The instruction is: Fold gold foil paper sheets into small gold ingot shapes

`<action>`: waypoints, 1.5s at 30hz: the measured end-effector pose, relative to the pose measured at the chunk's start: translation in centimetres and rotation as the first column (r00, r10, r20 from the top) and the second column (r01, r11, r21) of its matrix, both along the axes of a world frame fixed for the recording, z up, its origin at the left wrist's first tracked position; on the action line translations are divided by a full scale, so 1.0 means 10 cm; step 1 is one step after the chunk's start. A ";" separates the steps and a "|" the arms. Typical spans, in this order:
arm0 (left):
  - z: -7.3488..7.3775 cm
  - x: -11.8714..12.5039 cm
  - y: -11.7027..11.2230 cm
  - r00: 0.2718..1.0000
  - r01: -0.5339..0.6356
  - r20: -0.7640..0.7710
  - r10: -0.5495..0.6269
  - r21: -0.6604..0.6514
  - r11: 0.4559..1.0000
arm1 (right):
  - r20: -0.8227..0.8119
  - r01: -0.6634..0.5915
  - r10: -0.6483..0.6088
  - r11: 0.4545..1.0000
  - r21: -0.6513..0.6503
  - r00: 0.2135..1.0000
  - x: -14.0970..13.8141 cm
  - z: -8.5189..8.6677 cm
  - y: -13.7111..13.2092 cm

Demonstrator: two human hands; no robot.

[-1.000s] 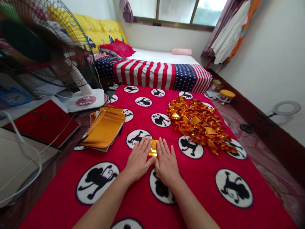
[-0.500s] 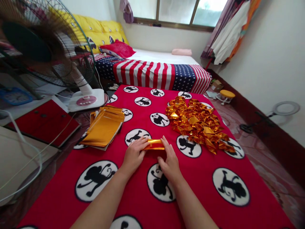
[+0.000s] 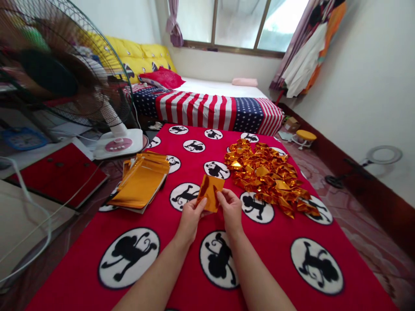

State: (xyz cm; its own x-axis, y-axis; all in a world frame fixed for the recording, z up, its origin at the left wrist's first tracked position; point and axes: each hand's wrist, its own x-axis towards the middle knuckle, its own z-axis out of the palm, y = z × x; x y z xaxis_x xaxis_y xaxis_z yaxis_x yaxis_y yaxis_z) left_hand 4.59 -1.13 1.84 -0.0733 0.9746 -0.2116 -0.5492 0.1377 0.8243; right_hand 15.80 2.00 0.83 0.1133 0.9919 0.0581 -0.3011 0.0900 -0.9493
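Note:
Between my hands is a small piece of shiny gold foil paper [image 3: 211,190], flat-faced and tilted toward me. My left hand [image 3: 191,217] pinches its lower left edge, thumb in front and the other fingers behind. On its right edge, my right hand [image 3: 231,208] grips with thumb and fingertips. Left of them lies a stack of gold foil sheets [image 3: 141,181] with paler edges. To the right spreads a heap of folded gold foil pieces [image 3: 264,172], crumpled-looking and reflective.
A red cloth with monkey circles [image 3: 259,259] covers the surface under my hands. At the left a fan [image 3: 118,144] stands with blurred blades. Behind is a bed [image 3: 207,110] with a striped, starred cover. A yellow stool [image 3: 305,135] and a ring-shaped stand [image 3: 384,155] are at the right.
The foil was a narrow horizontal strip low on the cloth; now it shows a wider, upright face. Both hands have closed on its edges. The view has tilted up slightly.

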 end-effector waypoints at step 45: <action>-0.04 -0.09 0.06 0.962 -0.098 -0.243 0.120 0.104 0.990 | 0.166 -0.169 0.167 0.986 0.000 0.972 0.01 0.07 -0.19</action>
